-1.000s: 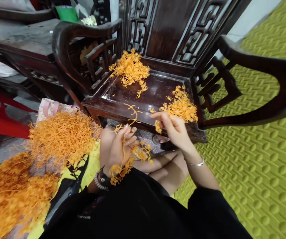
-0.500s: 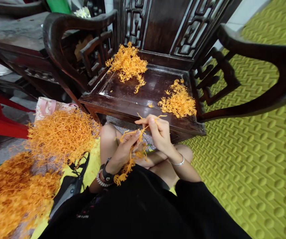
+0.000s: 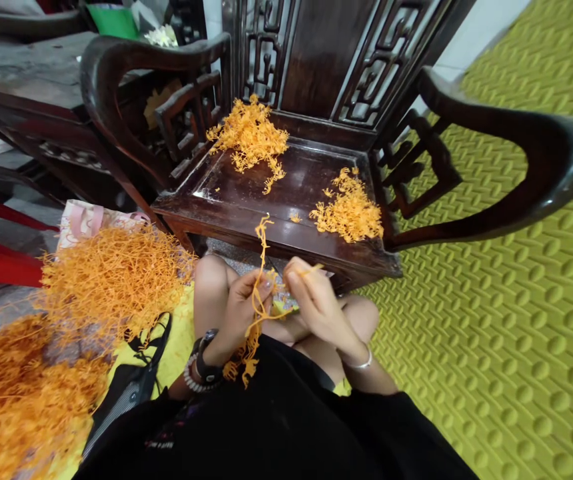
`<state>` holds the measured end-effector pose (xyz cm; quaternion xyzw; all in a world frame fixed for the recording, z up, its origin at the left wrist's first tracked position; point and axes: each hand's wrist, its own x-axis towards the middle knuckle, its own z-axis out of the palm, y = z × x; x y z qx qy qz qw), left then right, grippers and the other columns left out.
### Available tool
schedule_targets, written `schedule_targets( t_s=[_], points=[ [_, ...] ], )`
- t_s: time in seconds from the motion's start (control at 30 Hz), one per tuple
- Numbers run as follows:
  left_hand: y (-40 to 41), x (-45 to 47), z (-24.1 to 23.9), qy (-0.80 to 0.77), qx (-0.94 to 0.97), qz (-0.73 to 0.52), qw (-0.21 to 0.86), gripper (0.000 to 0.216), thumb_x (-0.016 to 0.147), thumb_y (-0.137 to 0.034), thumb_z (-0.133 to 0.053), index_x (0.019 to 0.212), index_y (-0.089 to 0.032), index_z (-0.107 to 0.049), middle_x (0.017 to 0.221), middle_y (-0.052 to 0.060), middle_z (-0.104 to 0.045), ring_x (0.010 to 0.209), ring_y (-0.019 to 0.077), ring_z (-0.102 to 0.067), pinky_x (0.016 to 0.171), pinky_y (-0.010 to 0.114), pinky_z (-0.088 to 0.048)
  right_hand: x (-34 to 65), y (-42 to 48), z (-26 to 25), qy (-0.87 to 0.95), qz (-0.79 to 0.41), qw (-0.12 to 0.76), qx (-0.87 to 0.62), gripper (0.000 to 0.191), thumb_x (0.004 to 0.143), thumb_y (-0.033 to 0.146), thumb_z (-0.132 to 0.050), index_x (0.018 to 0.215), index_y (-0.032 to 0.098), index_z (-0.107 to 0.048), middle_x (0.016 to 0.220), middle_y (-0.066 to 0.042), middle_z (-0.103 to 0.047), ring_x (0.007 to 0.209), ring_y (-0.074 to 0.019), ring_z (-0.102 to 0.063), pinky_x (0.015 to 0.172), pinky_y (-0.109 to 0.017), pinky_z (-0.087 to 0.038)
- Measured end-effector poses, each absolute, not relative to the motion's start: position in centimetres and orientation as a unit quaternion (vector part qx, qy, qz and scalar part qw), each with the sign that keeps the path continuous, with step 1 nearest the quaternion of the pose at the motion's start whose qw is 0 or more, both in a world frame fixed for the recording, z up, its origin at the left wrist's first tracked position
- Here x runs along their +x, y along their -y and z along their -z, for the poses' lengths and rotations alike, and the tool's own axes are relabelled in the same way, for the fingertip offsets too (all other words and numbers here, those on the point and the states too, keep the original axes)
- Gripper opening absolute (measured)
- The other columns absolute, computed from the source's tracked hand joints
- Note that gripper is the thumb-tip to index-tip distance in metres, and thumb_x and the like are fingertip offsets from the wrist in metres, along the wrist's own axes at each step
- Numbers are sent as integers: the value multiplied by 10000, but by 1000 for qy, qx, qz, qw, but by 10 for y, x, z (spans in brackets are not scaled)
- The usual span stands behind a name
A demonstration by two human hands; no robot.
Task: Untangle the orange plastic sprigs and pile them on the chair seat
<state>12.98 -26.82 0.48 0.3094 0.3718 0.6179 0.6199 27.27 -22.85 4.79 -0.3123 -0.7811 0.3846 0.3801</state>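
Observation:
My left hand (image 3: 244, 303), in front of my crossed legs, is closed on a bunch of orange strands (image 3: 261, 303). One long strand sticks up from it toward the chair, and tufted ends dangle below by the wrist. To its right, my right hand (image 3: 314, 297) pinches a thin orange strand whose end shows past the fingers. Another strand reaches from the left hand toward the right; whether it joins the pinched one I cannot tell. Ahead, the dark wooden chair seat (image 3: 291, 177) bears a larger heap of small orange tufts (image 3: 251, 133) and a smaller heap (image 3: 349, 207).
On the floor at left lie a tangled orange pile (image 3: 116, 280) and a denser one (image 3: 16, 400). A black bag (image 3: 121, 393) rests between them and my leg. A red stool (image 3: 1, 247) stands at far left. Yellow textured matting (image 3: 506, 300) covers the right side.
Both hands have come slightly lower, toward my body. The long strand at my left hand now stands upright, and the right hand has turned. The whole view has shifted slightly.

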Motion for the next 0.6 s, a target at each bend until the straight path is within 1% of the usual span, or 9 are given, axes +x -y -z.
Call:
schedule_targets(
  t_s=[0.07,0.13,0.23,0.33,0.4,0.47,0.53,0.6],
  points=[
    [267,130,-3,-379,310,-616,617,389,757,-474,-758,622,-173,-553,493,-55,-454,439,56,-364,437,194,-272,265,232,-33,800,-379,367,-285,319,1007,397,-354,760,209,-431,749,-10,-448,700,-148,-447,657,-317,-380],
    [267,131,-1,-390,303,-609,620,410,721,-451,-792,597,-163,-529,517,-55,-453,464,53,-372,451,185,-288,260,232,-23,809,-377,366,-263,338,993,465,-352,773,215,-409,749,-7,-437,687,-151,-431,636,-317,-363],
    [268,132,2,-398,294,-602,627,428,693,-461,-809,593,-157,-524,518,-59,-447,465,48,-363,453,181,-293,258,232,-15,807,-361,378,-274,327,980,461,-373,751,228,-392,710,2,-430,638,-150,-424,578,-306,-338],
    [267,133,8,-391,268,-616,629,412,717,-492,-781,624,-163,-550,517,-64,-444,446,44,-347,435,179,-289,267,223,-15,790,-327,401,-327,350,966,461,-395,695,238,-385,648,8,-416,588,-158,-419,551,-312,-335],
    [266,131,11,-395,242,-629,624,408,730,-501,-767,631,-165,-557,524,-61,-453,440,44,-349,429,179,-296,283,205,-23,764,-304,430,-373,359,976,468,-366,698,244,-397,621,10,-398,567,-163,-393,558,-322,-322],
    [265,125,16,-409,209,-643,613,420,701,-510,-787,632,-167,-555,532,-58,-464,447,46,-372,429,177,-303,307,175,-36,731,-251,455,-442,374,994,471,-312,712,241,-399,600,14,-369,550,-160,-349,571,-327,-290],
    [265,117,21,-424,175,-656,599,456,651,-507,-821,610,-167,-521,523,-66,-442,447,43,-370,429,170,-292,334,138,-51,699,-102,417,-573,441,983,515,-276,647,237,-335,565,10,-346,530,-153,-328,576,-334,-262],
    [266,108,27,-430,152,-669,587,486,628,-501,-836,592,-167,-484,505,-80,-399,438,35,-337,432,168,-274,360,101,-64,676,11,292,-676,408,973,468,-293,636,240,-323,576,-26,-401,563,-176,-387,615,-360,-272]
  ],
)
